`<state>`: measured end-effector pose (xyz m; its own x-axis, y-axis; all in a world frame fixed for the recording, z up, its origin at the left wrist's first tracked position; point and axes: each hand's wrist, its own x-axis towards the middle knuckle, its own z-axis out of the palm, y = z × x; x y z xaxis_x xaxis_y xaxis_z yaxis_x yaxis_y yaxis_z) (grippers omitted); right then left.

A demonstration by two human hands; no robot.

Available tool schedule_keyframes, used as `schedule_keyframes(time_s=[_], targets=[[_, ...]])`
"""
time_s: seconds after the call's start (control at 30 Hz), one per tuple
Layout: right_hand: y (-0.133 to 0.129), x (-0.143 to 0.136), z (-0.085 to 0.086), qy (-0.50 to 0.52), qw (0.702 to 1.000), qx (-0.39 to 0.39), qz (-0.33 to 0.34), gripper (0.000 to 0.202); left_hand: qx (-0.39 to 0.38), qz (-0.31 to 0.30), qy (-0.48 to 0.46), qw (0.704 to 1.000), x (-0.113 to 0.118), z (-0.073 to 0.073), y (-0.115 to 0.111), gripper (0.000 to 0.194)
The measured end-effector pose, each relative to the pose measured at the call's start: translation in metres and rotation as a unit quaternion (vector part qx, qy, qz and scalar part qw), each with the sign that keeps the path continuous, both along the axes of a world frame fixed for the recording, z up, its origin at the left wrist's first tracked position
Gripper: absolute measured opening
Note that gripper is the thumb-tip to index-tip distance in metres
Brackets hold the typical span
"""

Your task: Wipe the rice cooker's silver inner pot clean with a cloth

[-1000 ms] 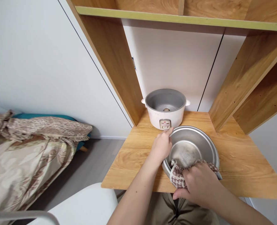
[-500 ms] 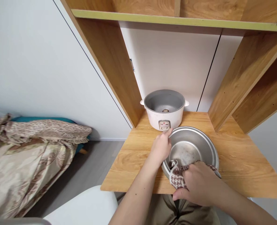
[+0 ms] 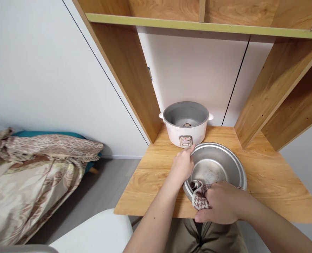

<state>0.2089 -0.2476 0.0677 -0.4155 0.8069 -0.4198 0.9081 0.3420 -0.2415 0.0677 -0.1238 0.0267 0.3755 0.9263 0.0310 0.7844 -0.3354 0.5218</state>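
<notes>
A wide metal rice cooker inner pot (image 3: 231, 160) rests on the wooden desktop, its inside facing up. My left hand (image 3: 183, 164) grips its left rim, index finger laid along the edge. At the near rim, my right hand (image 3: 221, 202) presses a brown-and-white patterned cloth (image 3: 200, 198) against the pot; its fingers are bent over the cloth and partly hidden inside. Just behind the pot stands the white rice cooker body (image 3: 173, 130), lidless, with a grey interior and a small front panel.
The wooden desktop (image 3: 137, 189) has upright boards at both sides and a shelf (image 3: 171, 26) above. A white chair (image 3: 97, 232) stands at the lower left. Further left, a patterned cover (image 3: 39, 179) drapes over teal furniture.
My right hand and the cloth have shifted slightly at the near rim, with less cloth showing to the right. My left hand keeps its hold on the pot.
</notes>
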Motion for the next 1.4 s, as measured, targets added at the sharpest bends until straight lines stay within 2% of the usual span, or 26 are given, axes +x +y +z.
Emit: schedule_keyframes(time_s=[0.17,0.37,0.53,0.67,0.77,0.87,1.07,1.17,1.3,1.4], targets=[[-0.005,-0.002,-0.011,-0.050,0.996,0.073,-0.014,0.086,0.008,-0.003,0.005,1.000,0.000,-0.002,0.000,0.064],[-0.019,-0.008,-0.020,-0.075,0.991,0.107,-0.041,0.082,0.009,-0.002,0.007,1.000,0.000,-0.002,0.001,0.063],[-0.020,-0.006,-0.013,-0.049,0.993,0.097,-0.041,0.073,0.008,-0.006,0.009,1.000,0.000,-0.001,0.001,0.064],[-0.010,-0.002,-0.002,-0.017,0.999,0.047,0.000,0.068,0.009,-0.003,0.010,1.000,0.000,-0.001,0.001,0.064],[-0.005,-0.001,0.002,0.000,1.000,0.026,0.003,0.067,0.010,-0.005,0.009,1.000,0.000,-0.001,0.001,0.063],[-0.006,-0.001,-0.001,-0.005,0.999,0.032,0.002,0.068,0.007,-0.008,0.016,1.000,0.000,0.000,0.001,0.063],[-0.016,-0.007,-0.015,-0.075,0.992,0.095,-0.026,0.081,0.008,-0.017,0.005,1.000,-0.001,-0.001,0.002,0.064],[-0.020,-0.010,-0.018,-0.076,0.991,0.102,-0.029,0.078,0.004,-0.017,0.006,1.000,-0.001,-0.001,0.002,0.065],[-0.022,-0.011,-0.014,-0.062,0.991,0.107,-0.041,0.073,0.000,-0.019,0.008,1.000,-0.001,0.001,0.002,0.066],[-0.016,-0.007,-0.006,-0.029,0.996,0.082,-0.037,0.070,0.003,-0.021,0.007,1.000,-0.001,0.001,0.002,0.065]])
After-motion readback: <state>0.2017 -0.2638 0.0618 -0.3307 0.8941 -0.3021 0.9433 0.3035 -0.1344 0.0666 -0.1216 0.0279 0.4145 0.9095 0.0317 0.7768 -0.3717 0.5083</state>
